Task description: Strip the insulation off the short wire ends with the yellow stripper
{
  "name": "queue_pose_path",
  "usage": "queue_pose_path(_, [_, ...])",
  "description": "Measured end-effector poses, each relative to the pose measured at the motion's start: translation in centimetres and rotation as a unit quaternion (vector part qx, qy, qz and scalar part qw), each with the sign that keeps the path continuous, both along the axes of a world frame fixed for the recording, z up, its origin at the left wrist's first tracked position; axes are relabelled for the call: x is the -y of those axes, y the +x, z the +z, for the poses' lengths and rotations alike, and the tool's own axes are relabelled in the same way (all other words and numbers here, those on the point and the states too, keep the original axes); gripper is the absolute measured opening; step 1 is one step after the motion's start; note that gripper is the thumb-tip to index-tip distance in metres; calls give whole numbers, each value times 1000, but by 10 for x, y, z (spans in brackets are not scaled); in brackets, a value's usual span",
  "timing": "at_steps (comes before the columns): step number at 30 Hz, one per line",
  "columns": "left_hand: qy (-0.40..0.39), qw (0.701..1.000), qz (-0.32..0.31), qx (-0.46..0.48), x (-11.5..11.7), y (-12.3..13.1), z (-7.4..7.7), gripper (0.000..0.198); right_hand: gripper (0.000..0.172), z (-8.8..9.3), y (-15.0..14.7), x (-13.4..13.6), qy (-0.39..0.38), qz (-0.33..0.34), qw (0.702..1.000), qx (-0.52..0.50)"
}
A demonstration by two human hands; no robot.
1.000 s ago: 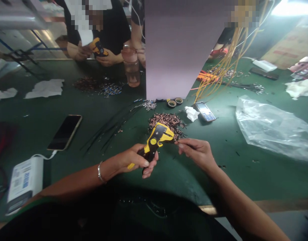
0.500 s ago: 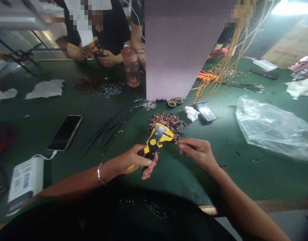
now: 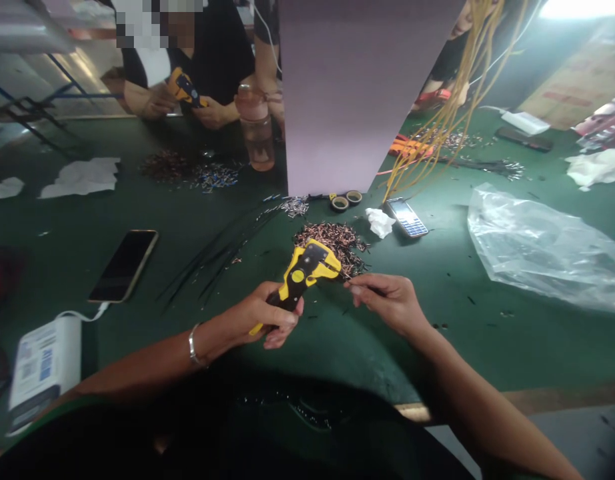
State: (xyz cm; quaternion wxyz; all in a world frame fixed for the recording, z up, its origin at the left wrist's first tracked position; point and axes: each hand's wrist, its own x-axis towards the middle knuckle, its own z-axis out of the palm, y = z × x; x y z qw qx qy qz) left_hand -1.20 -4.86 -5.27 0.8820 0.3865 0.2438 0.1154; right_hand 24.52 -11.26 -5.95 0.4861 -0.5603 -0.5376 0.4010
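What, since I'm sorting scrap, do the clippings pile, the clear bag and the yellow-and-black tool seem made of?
Clippings pile: probably copper with black plastic insulation, given the reddish sheen and dark bits.
Clear bag: thin, glossy plastic film, see-through and creased.
Yellow-and-black tool: smooth, evenly coloured yellow parts suggest plastic; dark parts could be metal.

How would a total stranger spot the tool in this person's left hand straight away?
Start at the green table and find the heap of coppery bits. By its near edge, the left hand grips the yellow-and-black tool. A round yellow disc marks its dark body, and it is much nearer than the orange-and-dark tool held across the table.
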Motion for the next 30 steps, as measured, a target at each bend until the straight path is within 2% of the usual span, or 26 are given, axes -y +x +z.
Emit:
queue_pose_path(4, [-1, 1000, -5, 30, -3, 0, 3, 23, 12, 0, 1, 0, 6, -5, 1000, 0])
queue_pose_path(11, [-23, 998, 30, 56, -13, -2, -3, 26, 15, 1, -2, 1, -3, -1, 1000, 19])
queue_pose_path(18, [-9, 998, 32, 54, -16, -1, -4, 32, 18, -1, -4, 2, -6, 2, 999, 42])
queue_pose_path(26, [81, 990, 113, 27, -16, 2, -6, 34, 24, 2, -20, 11, -15, 112, 990, 86])
queue_pose_path(30, [134, 982, 134, -13, -12, 4, -10, 37, 24, 1, -27, 13, -24, 137, 986, 96])
